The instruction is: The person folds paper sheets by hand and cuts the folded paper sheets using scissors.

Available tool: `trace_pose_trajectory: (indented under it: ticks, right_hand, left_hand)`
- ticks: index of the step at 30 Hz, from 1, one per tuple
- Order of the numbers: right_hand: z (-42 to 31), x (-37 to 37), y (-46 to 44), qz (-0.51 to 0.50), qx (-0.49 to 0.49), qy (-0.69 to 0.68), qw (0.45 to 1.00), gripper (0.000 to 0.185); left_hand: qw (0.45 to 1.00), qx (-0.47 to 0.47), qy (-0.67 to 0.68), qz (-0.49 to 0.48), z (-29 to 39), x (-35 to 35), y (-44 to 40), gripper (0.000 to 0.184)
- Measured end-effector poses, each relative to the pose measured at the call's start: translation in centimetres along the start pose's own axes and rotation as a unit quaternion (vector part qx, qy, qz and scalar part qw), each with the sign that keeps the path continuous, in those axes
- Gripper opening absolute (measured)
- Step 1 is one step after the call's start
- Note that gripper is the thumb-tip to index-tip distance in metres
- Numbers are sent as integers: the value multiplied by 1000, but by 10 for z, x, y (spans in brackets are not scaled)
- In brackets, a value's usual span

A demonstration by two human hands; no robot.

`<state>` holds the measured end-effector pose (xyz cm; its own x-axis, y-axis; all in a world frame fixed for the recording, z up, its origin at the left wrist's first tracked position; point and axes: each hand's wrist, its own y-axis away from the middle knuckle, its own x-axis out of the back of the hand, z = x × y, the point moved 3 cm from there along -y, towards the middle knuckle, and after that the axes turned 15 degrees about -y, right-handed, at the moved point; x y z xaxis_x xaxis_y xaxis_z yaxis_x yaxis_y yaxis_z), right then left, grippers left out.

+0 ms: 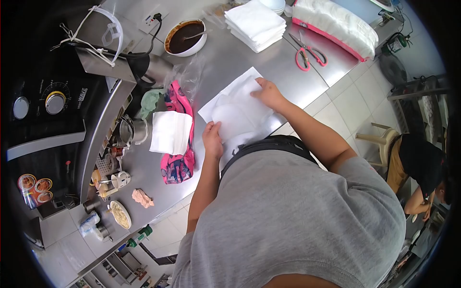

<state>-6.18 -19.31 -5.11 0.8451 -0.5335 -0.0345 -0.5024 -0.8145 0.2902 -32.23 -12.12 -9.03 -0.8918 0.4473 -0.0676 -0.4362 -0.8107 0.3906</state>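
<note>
White paper-like sheets lie over the front edge of the metal counter, with a paler round shape showing on them. My left hand pinches their near left edge between thumb and fingers. At their upper right corner, my right hand grips the edge, thumb and fingers closed on it. Left of the sheets, a folded white stack rests on a pink and dark patterned cloth item. Beyond them stands a taller stack of folded white sheets.
Scissors with pink handles lie at the back right near a white pack. A bowl of dark sauce holds a spoon. A microwave is at left. Another person is at far right.
</note>
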Motion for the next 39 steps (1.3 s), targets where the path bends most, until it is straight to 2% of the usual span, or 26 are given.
trace_pose_trajectory:
  ticks: [2, 4, 7, 11, 14, 20, 22, 23, 26, 29, 39]
  right_hand:
    - [-9, 8, -6, 26, 61, 59, 996, 51]
    - [-4, 14, -13, 27, 46, 73, 996, 46]
    - [6, 14, -24, 52, 72, 85, 992, 38]
    - [-4, 13, -13, 68, 131, 116, 982, 31]
    - [12, 16, -20, 113, 222, 116, 961, 33]
    - [10, 22, -17, 130, 225, 106, 960, 33]
    - [4, 22, -14, 123, 190, 101, 969, 34]
    - [2, 21, -13, 120, 173, 99, 973, 34]
    - [11, 21, -19, 149, 224, 115, 956, 34]
    - [3, 18, -15, 146, 188, 119, 964, 32]
    - [4, 16, -17, 157, 203, 128, 958, 30]
  left_hand:
    - [997, 10, -59, 44, 11, 13, 5, 10]
    - [987, 25, -117, 107, 13, 21, 12, 11]
    - [982, 78, -133, 112, 9, 24, 16, 14]
    - [971, 54, -208, 107, -2, 33, 1, 18]
    - [964, 42, -236, 114, 4, 26, 3, 20]
    - [937, 27, -329, 119, 17, 17, 5, 22]
    - [932, 39, -343, 113, 25, 13, 7, 21]
    - [930, 40, -347, 113, 27, 12, 7, 22]
    - [926, 42, -358, 113, 27, 11, 6, 22]
    - [923, 34, -366, 113, 23, 13, 4, 23]
    - [928, 12, -356, 107, 18, 14, 2, 27]
